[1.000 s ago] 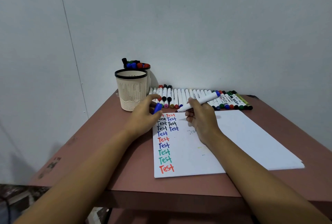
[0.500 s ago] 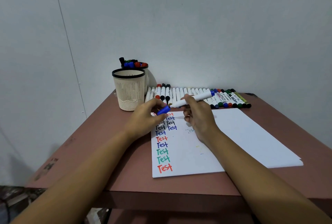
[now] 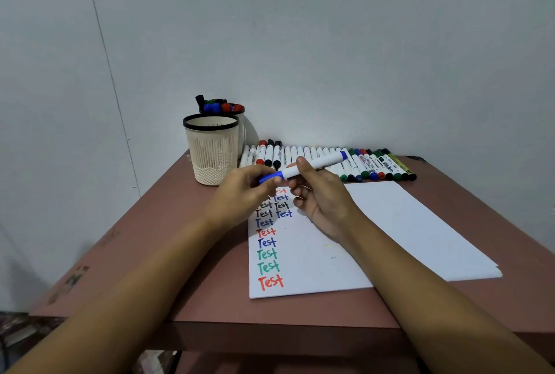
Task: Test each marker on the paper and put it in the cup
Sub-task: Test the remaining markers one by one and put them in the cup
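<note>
**Desk stock, marker test: one blue marker in hand**

Clock bearings are read on the desk top, with 12 o'clock at the wall.

- Marker (image 3: 318,164): white barrel with a blue end, held in the air above the 11 o'clock corner of the paper. Barrel slants towards 2 o'clock. The blue cap (image 3: 271,178) points towards 8 o'clock and meets the barrel; whether it is pressed fully home cannot be told.
- Left hand (image 3: 240,196): fingers curled, pinching the cap.
- Right hand (image 3: 326,202): thumb and fingers wrapped round the barrel just behind the cap.
- Paper (image 3: 414,223): white sheets lying flat from the desk centre out to 3 o'clock. "Test" words (image 3: 267,243) in red, blue, green and black run down the 9 o'clock edge, with a short second column at the top.
- Front cup (image 3: 211,154): cream mesh, black rim, upright at 10 o'clock. Contents not visible.
- Rear cup (image 3: 242,133): just behind the front cup, towards 12 o'clock. It holds capped markers (image 3: 214,106) in blue, red, green and black.
- Row of markers (image 3: 369,163): laid side by side along the 12 o'clock edge, from the cups across to 2 o'clock.
- Desk (image 3: 168,238): reddish-brown top.
- Wall (image 3: 330,43): plain and pale.
</note>
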Available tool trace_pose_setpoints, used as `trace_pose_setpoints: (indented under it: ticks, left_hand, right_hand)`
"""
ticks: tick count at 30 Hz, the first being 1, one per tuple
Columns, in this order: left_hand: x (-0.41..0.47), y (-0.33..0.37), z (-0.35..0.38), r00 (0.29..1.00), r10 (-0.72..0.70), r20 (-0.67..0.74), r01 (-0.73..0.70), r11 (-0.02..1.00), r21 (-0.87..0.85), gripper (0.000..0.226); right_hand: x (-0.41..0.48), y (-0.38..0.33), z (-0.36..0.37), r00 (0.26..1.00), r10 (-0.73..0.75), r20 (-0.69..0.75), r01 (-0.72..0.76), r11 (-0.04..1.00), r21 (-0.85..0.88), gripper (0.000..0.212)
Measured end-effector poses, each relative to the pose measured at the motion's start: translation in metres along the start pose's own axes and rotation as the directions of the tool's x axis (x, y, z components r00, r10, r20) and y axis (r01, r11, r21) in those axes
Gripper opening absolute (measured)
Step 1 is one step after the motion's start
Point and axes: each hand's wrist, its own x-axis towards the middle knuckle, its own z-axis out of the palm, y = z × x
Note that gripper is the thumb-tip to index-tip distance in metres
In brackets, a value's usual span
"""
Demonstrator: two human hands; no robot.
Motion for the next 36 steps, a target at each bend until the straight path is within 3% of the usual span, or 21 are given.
trace_pose_setpoints:
  ticks: [7, 12, 15, 17, 19, 21, 23, 25, 26, 28, 32, 36]
  left_hand:
    - [0.002, 0.007, -0.002, 0.997, -0.031, 0.07, 0.041, 0.989, -0.14, 0.027]
    - [0.003, 0.007, 0.001, 0.994, -0.112, 0.021, 0.114, 0.978, -0.172, 0.02]
    - [0.003, 0.008, 0.003, 0.976, -0.207, -0.064, 0.179, 0.938, -0.297, 0.013]
    - [0.004, 0.013, -0.001, 0.954, -0.258, -0.152, 0.184, 0.906, -0.382, 0.012]
    - [0.003, 0.02, -0.006, 0.943, -0.201, -0.267, 0.12, 0.949, -0.291, 0.005]
    - [0.006, 0.029, -0.015, 0.926, -0.105, -0.363, 0.055, 0.988, -0.145, 0.006]
    - [0.016, 0.037, -0.028, 0.915, 0.018, -0.404, 0.001, 0.999, 0.047, 0.007]
    - [0.032, 0.047, -0.043, 0.909, 0.097, -0.405, -0.024, 0.983, 0.182, 0.008]
    - [0.042, 0.051, -0.051, 0.906, 0.11, -0.409, -0.024, 0.977, 0.212, 0.008]
    - [0.063, 0.056, -0.068, 0.902, 0.118, -0.416, -0.005, 0.964, 0.264, 0.007]
    - [0.108, 0.045, -0.103, 0.89, 0.137, -0.435, 0.094, 0.879, 0.468, 0.019]
    - [0.135, 0.024, -0.117, 0.901, 0.072, -0.428, 0.155, 0.867, 0.473, 0.028]
  right_hand:
    - [0.003, 0.002, -0.002, 0.994, -0.069, 0.089, 0.069, 0.998, -0.001, 0.024]
    - [0.007, 0.002, -0.005, 0.992, -0.112, 0.061, 0.119, 0.983, -0.139, 0.026]
    - [0.009, 0.002, -0.005, 0.987, -0.154, -0.049, 0.121, 0.908, -0.402, 0.032]
    - [0.011, 0.0, -0.006, 0.98, -0.131, -0.147, 0.064, 0.918, -0.392, 0.044]
    - [0.014, -0.003, -0.008, 0.975, -0.099, -0.198, 0.043, 0.962, -0.269, 0.06]
    - [0.014, -0.002, -0.011, 0.962, -0.121, -0.244, 0.044, 0.953, -0.299, 0.061]
    - [0.013, 0.006, -0.013, 0.942, -0.232, -0.241, 0.061, 0.827, -0.559, 0.046]
    - [0.014, 0.017, -0.016, 0.946, -0.308, -0.096, 0.093, 0.545, -0.833, 0.035]
    - [0.016, 0.021, -0.017, 0.953, -0.303, -0.03, 0.106, 0.421, -0.901, 0.033]
    - [0.019, 0.028, -0.02, 0.96, -0.276, 0.041, 0.117, 0.267, -0.957, 0.032]
    - [0.024, 0.034, -0.024, 0.954, -0.277, 0.114, 0.151, 0.119, -0.981, 0.03]
    - [0.026, 0.035, -0.024, 0.96, -0.26, 0.102, 0.127, 0.08, -0.989, 0.031]
